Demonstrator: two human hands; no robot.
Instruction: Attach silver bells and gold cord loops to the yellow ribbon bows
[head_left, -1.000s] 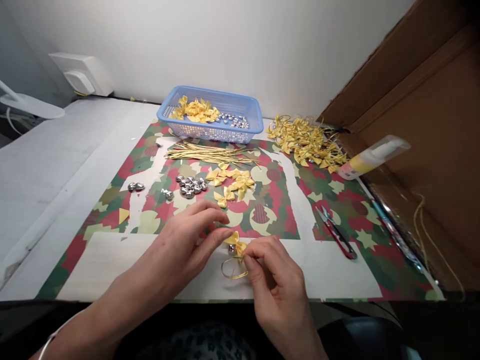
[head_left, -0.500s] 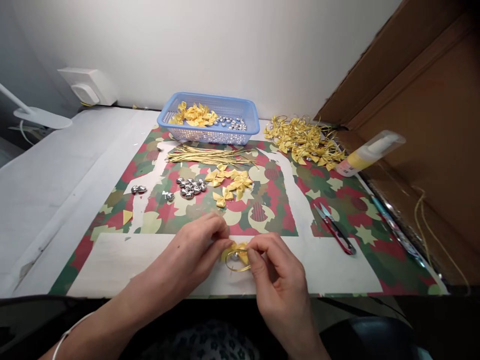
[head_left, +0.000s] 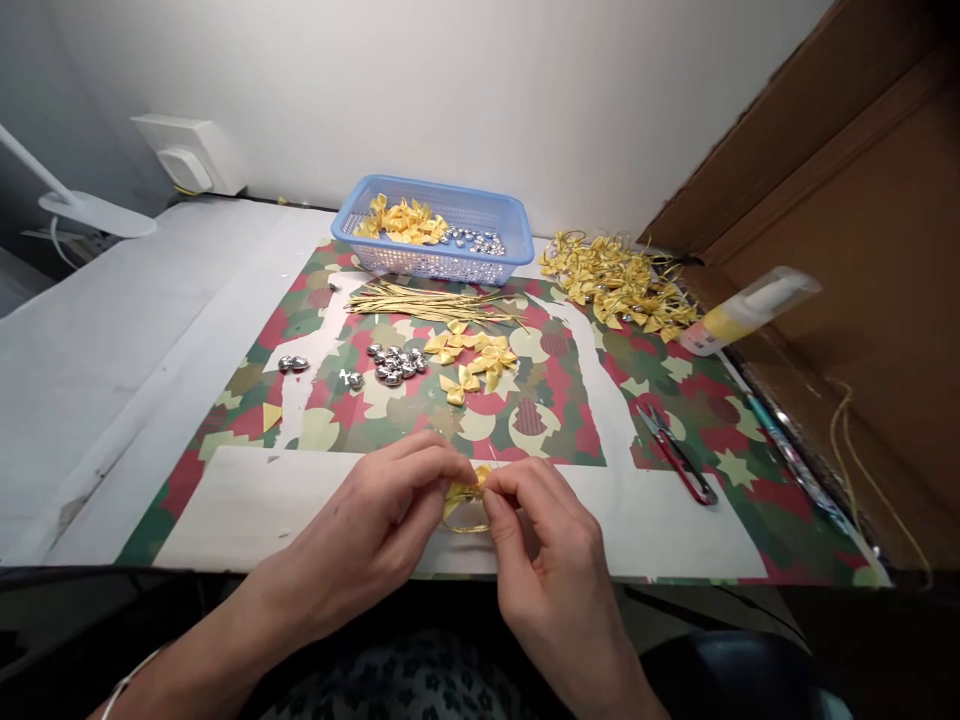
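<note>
My left hand (head_left: 397,500) and my right hand (head_left: 544,530) meet over the white strip near the table's front edge, fingertips pinched. Between them is a yellow ribbon bow (head_left: 459,494), partly covered by the fingers. A loop of thin gold cord (head_left: 466,530) hangs below it; both hands seem to grip bow and cord together. Beyond the hands lie loose yellow bows (head_left: 491,358), a cluster of silver bells (head_left: 396,364) and a bundle of gold cords (head_left: 427,300).
At the back stands a blue basket (head_left: 435,268) holding bows and bells. Right of it are a heap of corded bows (head_left: 615,280) and a pump bottle (head_left: 742,312). Red-handled thread snips (head_left: 679,458) lie at right, beside a cardboard wall (head_left: 847,230). A lamp base (head_left: 101,213) is at left.
My hands have drawn closer together over the bow. The silver bell seen on the bow before is now hidden. The whole view has shifted slightly.
</note>
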